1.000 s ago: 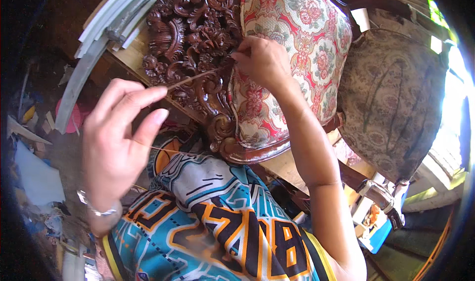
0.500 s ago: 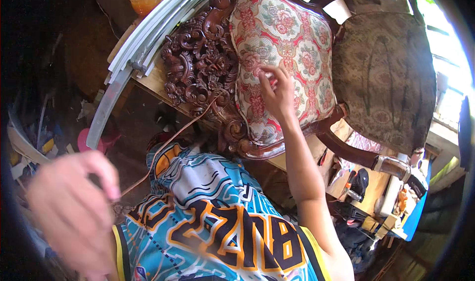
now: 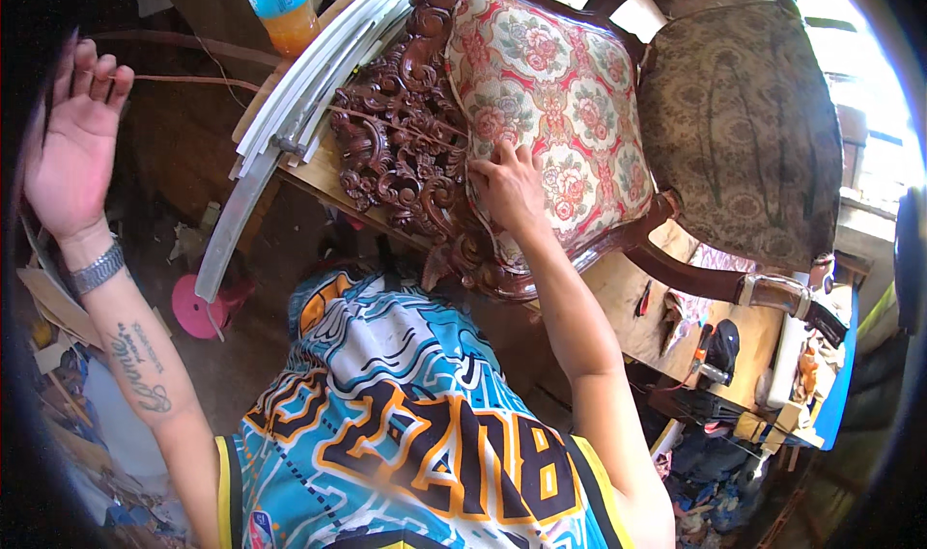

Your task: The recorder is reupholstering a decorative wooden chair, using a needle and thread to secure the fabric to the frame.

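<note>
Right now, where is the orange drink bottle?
In the head view, the bottle stands at the top left, behind the pale curved strips and left of the carved chair back.

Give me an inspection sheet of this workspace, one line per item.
Surface: wooden workbench, chair lying across it.
Job's things: floral upholstered chair back in carved dark wood frame; thin thread stretched from the upholstery edge to the raised hand.
Clutter: curved pale strips, bottle of orange drink, small tools on the bench end, pink stool, scraps on the floor.
Grippers: left hand raised out to the side, fingers spread, thread at the fingers; right hand pressing the upholstery edge.
Cables: nothing seen.
Surroundings: second patterned chair, bright window.
</note>
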### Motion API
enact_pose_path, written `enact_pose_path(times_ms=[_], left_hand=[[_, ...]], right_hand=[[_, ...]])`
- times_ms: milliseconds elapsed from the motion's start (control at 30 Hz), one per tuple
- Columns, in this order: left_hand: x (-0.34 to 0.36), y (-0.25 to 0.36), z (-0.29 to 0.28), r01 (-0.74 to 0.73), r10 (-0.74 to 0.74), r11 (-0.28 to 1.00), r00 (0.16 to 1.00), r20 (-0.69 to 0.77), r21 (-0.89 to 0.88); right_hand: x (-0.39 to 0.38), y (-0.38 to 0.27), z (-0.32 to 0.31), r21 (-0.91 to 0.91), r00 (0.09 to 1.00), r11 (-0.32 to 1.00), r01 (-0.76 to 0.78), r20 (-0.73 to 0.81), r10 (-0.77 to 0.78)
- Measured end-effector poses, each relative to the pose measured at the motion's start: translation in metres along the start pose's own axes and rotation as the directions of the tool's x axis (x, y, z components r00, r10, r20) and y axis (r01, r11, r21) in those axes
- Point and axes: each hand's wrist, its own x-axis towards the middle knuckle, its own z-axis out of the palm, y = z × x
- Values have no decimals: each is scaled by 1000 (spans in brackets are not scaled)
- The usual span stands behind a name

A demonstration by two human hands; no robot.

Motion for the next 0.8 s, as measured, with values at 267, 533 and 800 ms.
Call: enact_pose_path(times_ms=[267, 533, 800], left_hand=[[-21, -11, 9, 5, 31, 990, 967, -254, 138], [-25, -37, 21, 79, -54, 994, 954, -294, 72], [25, -214, 131, -100, 266, 385, 964, -7, 917]], right_hand=[[6, 1, -3, 225, 999, 974, -30, 43, 20], [-6, -36, -28, 698, 958, 701, -144, -79, 276], [-172, -7, -183, 980, 590, -137, 143, 27, 807]])
